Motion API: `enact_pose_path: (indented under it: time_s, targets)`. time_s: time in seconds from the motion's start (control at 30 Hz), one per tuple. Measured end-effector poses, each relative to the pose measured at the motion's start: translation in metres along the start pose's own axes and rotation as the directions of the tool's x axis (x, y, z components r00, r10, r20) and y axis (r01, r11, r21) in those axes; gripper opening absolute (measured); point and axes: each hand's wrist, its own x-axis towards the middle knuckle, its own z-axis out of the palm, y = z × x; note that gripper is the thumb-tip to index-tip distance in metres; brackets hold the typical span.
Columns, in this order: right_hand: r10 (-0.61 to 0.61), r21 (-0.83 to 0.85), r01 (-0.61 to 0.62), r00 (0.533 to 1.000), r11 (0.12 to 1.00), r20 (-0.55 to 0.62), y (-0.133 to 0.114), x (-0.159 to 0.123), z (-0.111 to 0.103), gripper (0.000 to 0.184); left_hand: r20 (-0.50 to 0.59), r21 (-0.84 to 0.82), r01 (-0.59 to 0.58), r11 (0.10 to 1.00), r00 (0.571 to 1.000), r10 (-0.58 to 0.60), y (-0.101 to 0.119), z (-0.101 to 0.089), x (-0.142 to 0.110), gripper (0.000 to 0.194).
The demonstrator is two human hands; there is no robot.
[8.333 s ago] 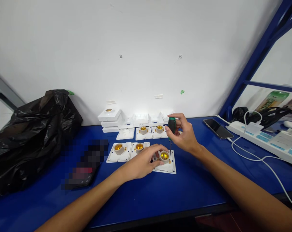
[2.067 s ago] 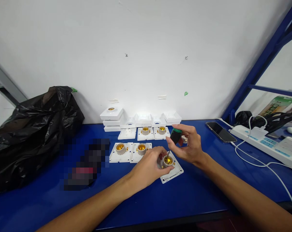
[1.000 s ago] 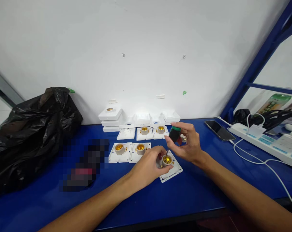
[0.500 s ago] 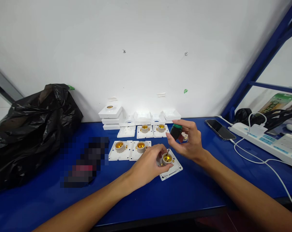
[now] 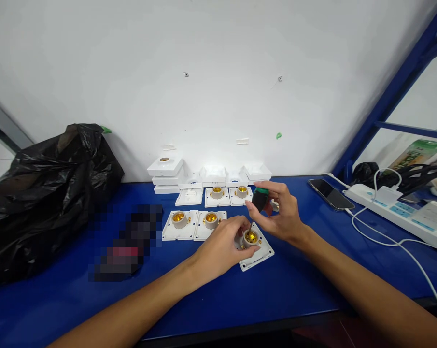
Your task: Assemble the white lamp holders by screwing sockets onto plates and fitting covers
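Observation:
My left hand (image 5: 225, 242) has thumb and fingers closed around a lamp socket (image 5: 251, 238) with a brass-coloured inside, set on a square white plate (image 5: 256, 258) that lies askew on the table. In my right hand (image 5: 281, 211) is a screwdriver (image 5: 260, 198) with a black and green handle, held between thumb and fingertips. Its thin shaft points down into the socket; the tip is hidden inside. To the left, two more white plates with sockets (image 5: 180, 220) lie side by side. Behind them are two further socket plates (image 5: 217, 194) and a bare plate (image 5: 189, 196).
White covers (image 5: 214, 175) line the wall, with a stack of white boxes (image 5: 165, 166) at their left. A black plastic bag (image 5: 55, 193) fills the left side. On the right are a phone (image 5: 331, 194), a power strip (image 5: 395, 208) and white cables on the blue table (image 5: 211, 309).
The screwdriver handle has tilted slightly to the left and my right fingers have shifted with it. My left hand and the socket plate stay in place.

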Motion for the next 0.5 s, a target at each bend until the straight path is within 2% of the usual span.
enact_pose_path:
  time_s: [0.17, 0.27, 0.37, 0.5]
  targets:
    - [0.002, -0.018, -0.001, 1.000, 1.000, 0.028, 0.0026, -0.0011, 0.0002, 0.042, -0.008, 0.018, -0.013, 1.000, 1.000, 0.013, -0.0020, 0.0009, -0.0006, 0.025]
    - [0.000, -0.025, 0.001, 0.999, 1.000, 0.051, 0.0036, -0.0015, 0.0000, 0.043, -0.006, 0.045, -0.040, 0.998, 0.999, 0.041, -0.0024, -0.0007, -0.0017, 0.031]
    - [-0.001, -0.023, 0.003, 0.998, 1.000, 0.057, 0.0041, -0.0016, -0.0004, 0.044, 0.020, 0.127, -0.113, 0.986, 0.994, 0.111, -0.0007, -0.0045, -0.0030, 0.034]
    - [0.029, -0.016, -0.028, 0.997, 0.999, 0.069, 0.0049, -0.0022, -0.0003, 0.043, 0.070, 0.234, -0.237, 0.943, 0.972, 0.226, 0.0009, -0.0083, -0.0030, 0.024]
